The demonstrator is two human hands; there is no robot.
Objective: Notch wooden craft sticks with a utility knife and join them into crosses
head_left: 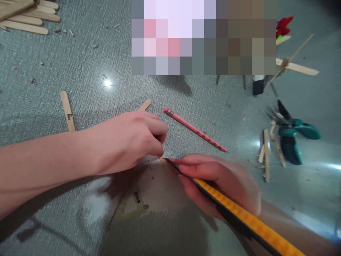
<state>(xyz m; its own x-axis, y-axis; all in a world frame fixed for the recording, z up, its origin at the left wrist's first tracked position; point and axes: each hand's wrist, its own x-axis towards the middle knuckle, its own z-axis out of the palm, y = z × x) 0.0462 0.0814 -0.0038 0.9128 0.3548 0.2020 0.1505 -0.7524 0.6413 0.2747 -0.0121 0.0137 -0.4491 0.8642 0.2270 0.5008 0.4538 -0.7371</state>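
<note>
My left hand [135, 138] is closed, its fingers pressing a wooden craft stick [145, 105] down near the tabletop. One rounded end of the stick shows past the knuckles; most of it is hidden under the hand. My right hand [215, 174] is wrapped round a yellow and black utility knife [255, 221]. The knife's dark blade points left, its tip at the bit of wood by my left fingertips; whether it touches cannot be made out. Just beyond both hands lies a pink pencil [197, 131].
A notched craft stick [66, 110] lies left of my forearm. Several craft sticks [29, 19] are piled at the far left, with wood chips around. Green-handled pliers [290, 131] and cut stick pieces [266, 156] are at the right, below a crossed-stick piece [298, 66]. The top middle is blurred out.
</note>
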